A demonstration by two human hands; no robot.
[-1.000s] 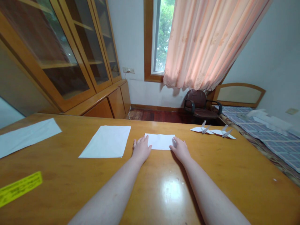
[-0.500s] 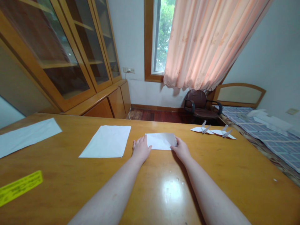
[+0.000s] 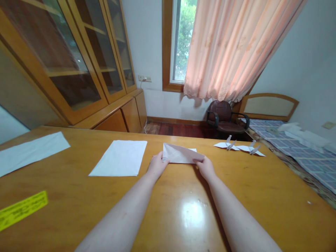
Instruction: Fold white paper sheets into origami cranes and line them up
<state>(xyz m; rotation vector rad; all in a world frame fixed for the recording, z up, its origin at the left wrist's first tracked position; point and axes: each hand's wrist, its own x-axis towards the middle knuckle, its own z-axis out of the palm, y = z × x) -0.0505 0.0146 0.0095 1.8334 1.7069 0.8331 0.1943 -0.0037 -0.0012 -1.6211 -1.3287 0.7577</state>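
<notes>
Between my two hands is a folded sheet of white paper [image 3: 180, 154], its upper layer lifted at a slant and its creases faintly showing. My left hand [image 3: 158, 164] is closed on the paper's left end, thumb at the lower corner. On the opposite end, my right hand [image 3: 206, 166] pinches the raised layer by its right corner. Left of my hands lies a stack of white paper [image 3: 119, 158]. Two folded paper cranes, one left [image 3: 228, 144] and one right [image 3: 252, 148], rest on the table beyond my right hand.
A long white paper strip [image 3: 31, 153] lies at the far left of the wooden table [image 3: 105, 213], with a yellow label [image 3: 23, 210] nearer me. Past the table stand a glass-door cabinet [image 3: 103, 108], a maroon armchair [image 3: 223, 119] and a bed [image 3: 301, 154].
The folded paper lay flat before; now its upper layer is lifted and slants down to the right. My left hand has gone from resting on its edge to gripping it.
</notes>
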